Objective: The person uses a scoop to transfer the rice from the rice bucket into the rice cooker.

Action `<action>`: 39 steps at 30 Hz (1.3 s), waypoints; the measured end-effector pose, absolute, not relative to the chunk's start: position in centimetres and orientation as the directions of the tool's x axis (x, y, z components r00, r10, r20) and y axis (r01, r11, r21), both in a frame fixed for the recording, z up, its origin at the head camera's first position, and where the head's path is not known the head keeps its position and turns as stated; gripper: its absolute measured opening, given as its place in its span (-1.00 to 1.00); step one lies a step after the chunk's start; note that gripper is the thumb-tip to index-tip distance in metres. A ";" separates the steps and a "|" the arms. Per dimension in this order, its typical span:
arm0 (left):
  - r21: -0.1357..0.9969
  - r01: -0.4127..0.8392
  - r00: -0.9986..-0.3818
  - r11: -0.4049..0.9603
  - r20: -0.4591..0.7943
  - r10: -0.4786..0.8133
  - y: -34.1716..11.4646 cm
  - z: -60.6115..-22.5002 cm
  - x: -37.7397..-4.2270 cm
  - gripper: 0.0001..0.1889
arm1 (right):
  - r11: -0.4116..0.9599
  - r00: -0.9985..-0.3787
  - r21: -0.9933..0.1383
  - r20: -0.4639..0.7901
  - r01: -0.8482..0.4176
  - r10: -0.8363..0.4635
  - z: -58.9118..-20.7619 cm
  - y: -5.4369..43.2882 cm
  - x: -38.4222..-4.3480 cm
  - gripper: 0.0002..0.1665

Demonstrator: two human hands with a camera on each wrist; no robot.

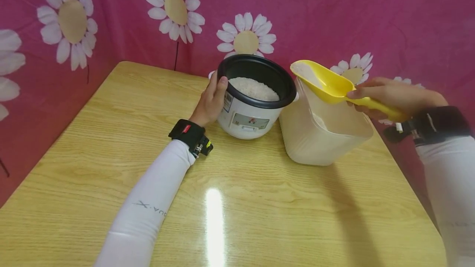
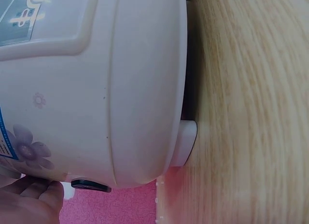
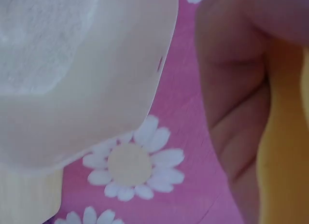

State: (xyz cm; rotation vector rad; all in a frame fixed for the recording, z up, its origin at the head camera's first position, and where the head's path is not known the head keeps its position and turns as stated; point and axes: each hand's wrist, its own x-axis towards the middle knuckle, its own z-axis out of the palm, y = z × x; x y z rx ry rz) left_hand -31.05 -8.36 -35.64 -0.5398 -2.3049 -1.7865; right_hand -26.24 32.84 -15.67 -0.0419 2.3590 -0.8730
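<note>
A yellow scoop [image 1: 326, 83] with rice in its bowl hangs over the rim of a translucent white bin [image 1: 302, 135]. My right hand [image 1: 393, 96] grips its handle, the fingers wrapped round the yellow plastic in the right wrist view. Rice [image 3: 43, 40] lies inside the bin. To the left of the bin stands a white rice cooker [image 1: 246, 120], lidless, its black inner pot [image 1: 271, 73] holding white rice [image 1: 254, 89]. My left hand [image 1: 209, 102] holds the cooker by its left side, thumb up at the dark rim; the cooker hides part of its fingers.
Both vessels are on a wood-grain table [image 1: 148, 106], toward its back edge. Behind rises a pink cloth [image 1: 315, 11] with large white daisies. A black wrist strap [image 1: 189, 135] with a camera sits on each wrist, over white sleeves.
</note>
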 end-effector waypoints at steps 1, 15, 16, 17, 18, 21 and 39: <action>0.897 0.387 -0.919 0.213 0.355 0.175 -8.4 -35.6 -31.0 -0.26 | 0.778 -0.812 -0.604 -0.534 0.172 -0.235 -15.6 32.3 -26.3 -0.65; 0.895 0.384 -0.923 0.228 0.363 0.129 -8.2 -35.6 -30.9 -0.26 | 0.873 -0.873 -0.484 -0.394 -0.069 -0.287 -15.5 25.5 -28.3 -0.43; 0.894 0.388 -0.921 0.226 0.367 0.131 -8.2 -35.5 -30.9 -0.25 | 0.872 -0.879 -0.484 -0.383 -0.071 -0.284 -15.6 25.1 -28.5 -0.42; 0.892 0.393 -0.919 0.223 0.372 0.131 -8.2 -35.5 -30.9 -0.24 | 0.883 -0.886 -0.461 -0.370 -0.086 -0.279 -15.7 24.8 -28.8 -0.41; 0.892 0.395 -0.918 0.221 0.373 0.136 -8.2 -35.6 -30.9 -0.24 | 0.894 -0.892 -0.437 -0.359 -0.100 -0.275 -15.7 24.6 -29.0 -0.40; 0.893 0.397 -0.917 0.212 0.373 0.144 -8.1 -35.6 -31.0 -0.24 | 0.912 -0.907 -0.391 -0.329 -0.122 -0.262 -15.8 23.9 -29.6 -0.39; 0.893 0.390 -0.919 0.225 0.363 0.151 -8.4 -35.7 -31.1 -0.20 | 0.965 -0.955 -0.171 -0.189 -0.196 -0.228 -16.4 21.6 -31.5 -0.36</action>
